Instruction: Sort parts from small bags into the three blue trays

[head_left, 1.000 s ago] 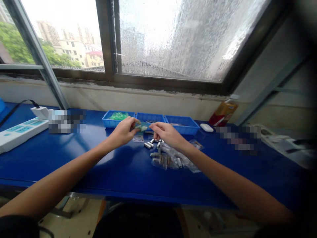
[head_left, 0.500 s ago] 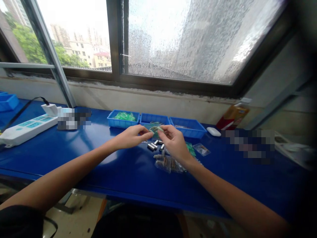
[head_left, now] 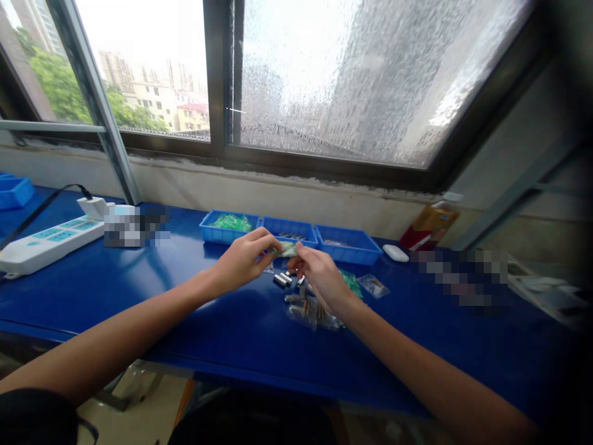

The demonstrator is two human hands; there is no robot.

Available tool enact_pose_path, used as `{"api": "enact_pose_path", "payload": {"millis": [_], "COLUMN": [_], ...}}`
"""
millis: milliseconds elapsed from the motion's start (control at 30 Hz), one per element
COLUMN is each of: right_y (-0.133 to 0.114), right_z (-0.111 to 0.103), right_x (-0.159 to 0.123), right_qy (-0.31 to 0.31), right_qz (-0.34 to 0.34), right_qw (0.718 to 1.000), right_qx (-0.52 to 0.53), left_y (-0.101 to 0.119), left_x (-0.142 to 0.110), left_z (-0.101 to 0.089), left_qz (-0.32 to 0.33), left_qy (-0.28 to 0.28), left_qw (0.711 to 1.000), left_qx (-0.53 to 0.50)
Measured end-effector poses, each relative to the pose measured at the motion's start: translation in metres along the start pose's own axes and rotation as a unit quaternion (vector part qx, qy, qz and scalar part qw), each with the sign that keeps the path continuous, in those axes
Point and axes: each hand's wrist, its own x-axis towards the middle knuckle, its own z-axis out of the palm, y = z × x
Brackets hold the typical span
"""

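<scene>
Between my two hands is a small, clear green plastic bag [head_left: 288,249], held above the table. My left hand [head_left: 244,258] pinches its left end with thumb and fingertips. The right end is gripped by my right hand [head_left: 325,277], whose fingers curl beneath it. What the bag contains is blurred. Just below lie several small silver-and-black metal pieces [head_left: 281,280]. Nearer to me, partly behind my right wrist, is a pile of clear bags with metal parts [head_left: 308,312]. Some green bags [head_left: 352,283] show beyond that wrist.
Three blue bins line the wall: one with green bags [head_left: 230,222], a middle bin [head_left: 273,225] with metal parts, and a right bin [head_left: 348,252]. A power strip [head_left: 50,244] lies left. A white mouse-like object [head_left: 395,253] and a bottle [head_left: 428,225] stand right.
The green bag was spread flatter, showing slim metal parts inside; now it looks narrower and bunched. My left hand has turned, with its knuckles higher. The view has shifted slightly.
</scene>
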Motion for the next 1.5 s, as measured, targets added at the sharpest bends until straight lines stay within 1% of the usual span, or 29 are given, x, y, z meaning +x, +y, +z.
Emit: {"api": "enact_pose_path", "payload": {"millis": [33,100,133,200,233,267,300,333,367,400,433,467,500,567,600,633,700,767,867,933,1000,1100,1167,1233,1333,1367,1400,1433,1500], "right_y": [0.001,0.001,0.002,0.002,0.002,0.003,0.003,0.004,0.004,0.005,0.004,0.004,0.003,0.002,0.001,0.000,-0.001,-0.002,-0.002,0.001,0.006,0.015,0.019,0.019,0.014,0.011,0.009,0.007,0.005], "right_z": [0.000,-0.001,-0.002,-0.003,-0.004,-0.004,-0.004,-0.003,-0.003,-0.002,-0.002,-0.001,-0.001,-0.002,-0.003,-0.004,-0.007,-0.011,-0.019,-0.025,-0.030,-0.036,-0.037,-0.037,-0.035,-0.034,-0.033,-0.031,-0.025], "right_x": [0.000,0.000,0.000,-0.002,-0.003,-0.004,-0.004,-0.005,-0.006,-0.006,-0.006,-0.006,-0.007,-0.006,-0.006,-0.006,-0.005,-0.004,-0.001,0.002,0.006,0.012,0.014,0.013,0.009,0.007,0.004,0.002,-0.003], "right_qy": [0.007,0.025,0.035,0.050,0.054,0.054,0.053,0.048,0.045,0.044,0.043,0.046,0.052,0.063,0.066,0.068,0.068,0.071,0.052,0.012,-0.027,-0.051,-0.056,-0.061,-0.080,-0.087,-0.095,-0.103,-0.119], "right_qz": [0.004,-0.019,-0.043,-0.111,-0.151,-0.190,-0.224,-0.252,-0.273,-0.288,-0.299,-0.306,-0.308,-0.304,-0.300,-0.296,-0.294,-0.296,-0.290,-0.264,-0.226,-0.183,-0.176,-0.188,-0.212,-0.216,-0.218,-0.219,-0.222], "right_qw": [1.000,0.999,0.998,0.985,0.973,0.959,0.945,0.934,0.927,0.922,0.918,0.916,0.913,0.911,0.910,0.909,0.906,0.902,0.892,0.881,0.868,0.861,0.863,0.862,0.857,0.856,0.855,0.855,0.853], "right_qx": [0.016,-0.005,-0.036,-0.123,-0.167,-0.204,-0.231,-0.247,-0.255,-0.256,-0.256,-0.257,-0.261,-0.273,-0.280,-0.287,-0.297,-0.305,-0.342,-0.393,-0.442,-0.471,-0.470,-0.466,-0.462,-0.462,-0.461,-0.459,-0.458], "left_y": [0.002,0.004,0.005,0.004,0.002,0.001,-0.001,-0.003,-0.005,-0.007,-0.008,-0.009,-0.010,-0.016,-0.020,-0.026,-0.041,-0.061,-0.087,-0.098,-0.102,-0.101,-0.099,-0.098,-0.093,-0.090,-0.086,-0.080,-0.066], "left_x": [0.000,0.000,0.001,0.004,0.005,0.006,0.007,0.007,0.007,0.007,0.007,0.007,0.007,0.009,0.010,0.011,0.013,0.012,0.009,0.006,0.006,0.009,0.012,0.015,0.015,0.014,0.013,0.011,0.008], "left_z": [0.000,0.001,0.000,-0.001,-0.001,-0.001,-0.001,0.000,0.001,0.001,0.002,0.002,0.000,-0.007,-0.012,-0.019,-0.035,-0.050,-0.063,-0.064,-0.059,-0.048,-0.042,-0.036,-0.031,-0.031,-0.031,-0.031,-0.033], "left_qz": [0.011,0.004,-0.018,-0.104,-0.161,-0.217,-0.263,-0.292,-0.308,-0.311,-0.305,-0.293,-0.278,-0.235,-0.211,-0.192,-0.198,-0.235,-0.301,-0.338,-0.357,-0.359,-0.359,-0.361,-0.350,-0.340,-0.327,-0.309,-0.263], "left_qy": [-0.013,-0.038,-0.051,-0.073,-0.080,-0.084,-0.085,-0.085,-0.084,-0.085,-0.084,-0.078,-0.060,0.015,0.065,0.113,0.176,0.197,0.184,0.162,0.151,0.154,0.142,0.101,0.010,-0.010,-0.017,-0.011,0.036], "left_qw": [1.000,0.999,0.998,0.987,0.972,0.952,0.928,0.905,0.889,0.880,0.881,0.891,0.911,0.959,0.973,0.975,0.959,0.938,0.911,0.903,0.898,0.894,0.895,0.896,0.893,0.892,0.893,0.895,0.902], "left_qx": [-0.006,-0.023,-0.039,-0.102,-0.148,-0.200,-0.251,-0.296,-0.329,-0.349,-0.353,-0.337,-0.298,-0.158,-0.073,0.007,0.104,0.163,0.215,0.209,0.210,0.222,0.223,0.237,0.283,0.297,0.309,0.320,0.341]}}
